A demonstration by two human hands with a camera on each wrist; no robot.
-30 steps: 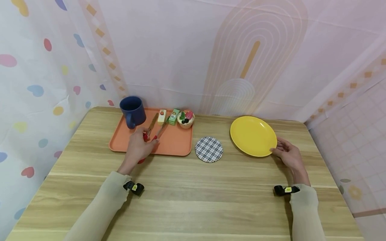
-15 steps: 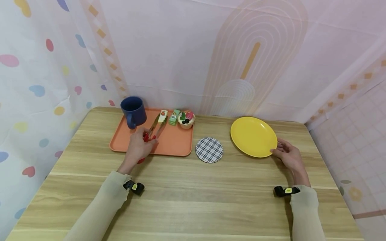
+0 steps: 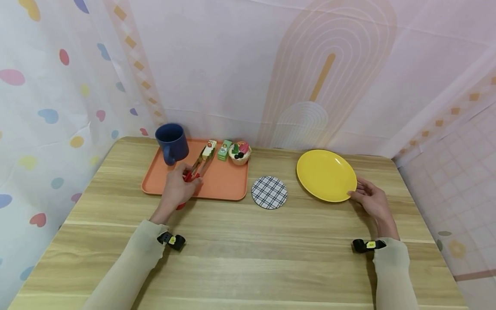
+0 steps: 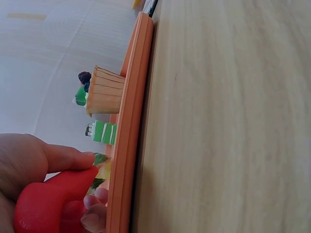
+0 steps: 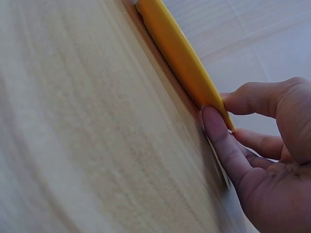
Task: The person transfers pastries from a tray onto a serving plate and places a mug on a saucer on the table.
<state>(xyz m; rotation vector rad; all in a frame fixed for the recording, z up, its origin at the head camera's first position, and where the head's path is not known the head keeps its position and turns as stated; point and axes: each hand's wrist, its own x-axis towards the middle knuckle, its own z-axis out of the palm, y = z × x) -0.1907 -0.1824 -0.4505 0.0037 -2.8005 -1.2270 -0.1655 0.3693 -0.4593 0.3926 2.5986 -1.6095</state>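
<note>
My left hand (image 3: 177,188) grips red-handled tongs (image 3: 188,177) over the orange tray (image 3: 228,185). The tong tips stand on either side of a small white-and-yellow cake slice (image 3: 209,148), right at its sides. Beside that slice sits a green layered cake slice (image 3: 224,151), then a fruit-topped cupcake (image 3: 239,155). In the left wrist view, the red handle (image 4: 41,208) fills my grasp and largely hides the pale slice. My right hand (image 3: 373,201) pinches the right rim of a yellow plate (image 3: 325,174), with the thumb (image 5: 216,124) against its edge.
A blue mug (image 3: 172,144) stands at the tray's left back corner. Between tray and plate lies a round plaid coaster (image 3: 269,192). Patterned curtains (image 3: 224,77) hang right behind the wooden table (image 3: 263,267).
The tong tips have drawn in around the white-and-yellow slice, which now stands slightly more tilted. The right hand and the plate have stayed in place.
</note>
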